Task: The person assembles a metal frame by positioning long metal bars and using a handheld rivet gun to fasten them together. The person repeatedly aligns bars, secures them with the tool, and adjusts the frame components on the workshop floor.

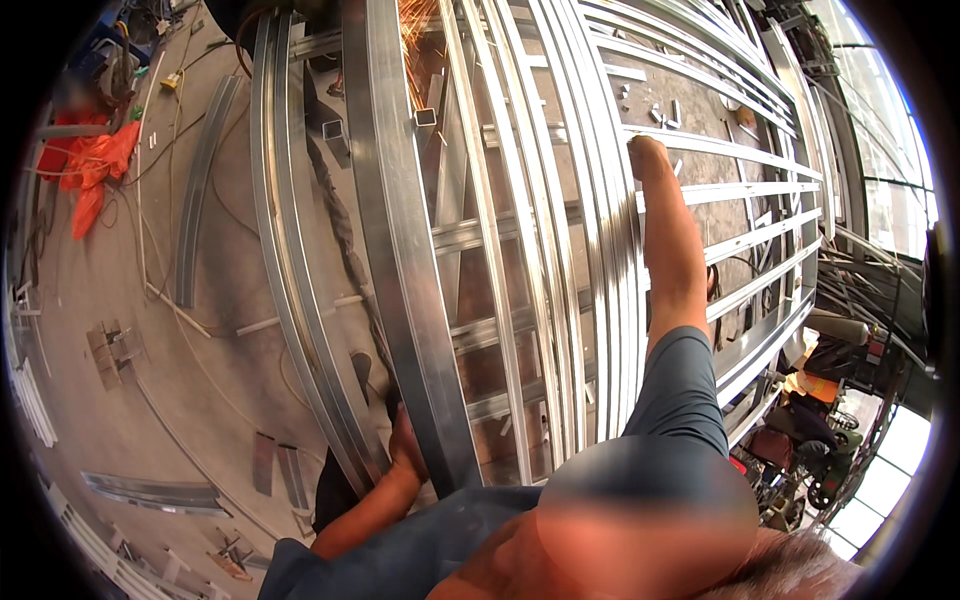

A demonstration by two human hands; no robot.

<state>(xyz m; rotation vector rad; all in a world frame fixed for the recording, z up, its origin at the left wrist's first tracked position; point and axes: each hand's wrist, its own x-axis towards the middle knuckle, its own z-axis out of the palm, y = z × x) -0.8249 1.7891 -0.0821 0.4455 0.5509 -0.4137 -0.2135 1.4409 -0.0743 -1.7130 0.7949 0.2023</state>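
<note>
My left hand (406,446) is at the near end of a wide grey steel beam (405,270), gripping its left edge; the fingertips go out of sight against the metal. My right arm is stretched far forward. At its end, my right hand (648,158) is curled on the outer metal rail (612,190) at the right side of a row of long shiny rails, beside a crossbar; its fingers are partly hidden. Between the hands, narrower rails (500,260) run lengthwise over crosspieces. Orange sparks (414,45) spray down at the far end near a square tube end (425,117).
Left of the beam runs another long channel (290,250). Loose metal strips (205,190), cables and an orange-red sheet (105,165) lie on the left floor. A barred metal frame (755,190) extends to the right, with offcuts beneath. Machinery (825,445) stands at the lower right.
</note>
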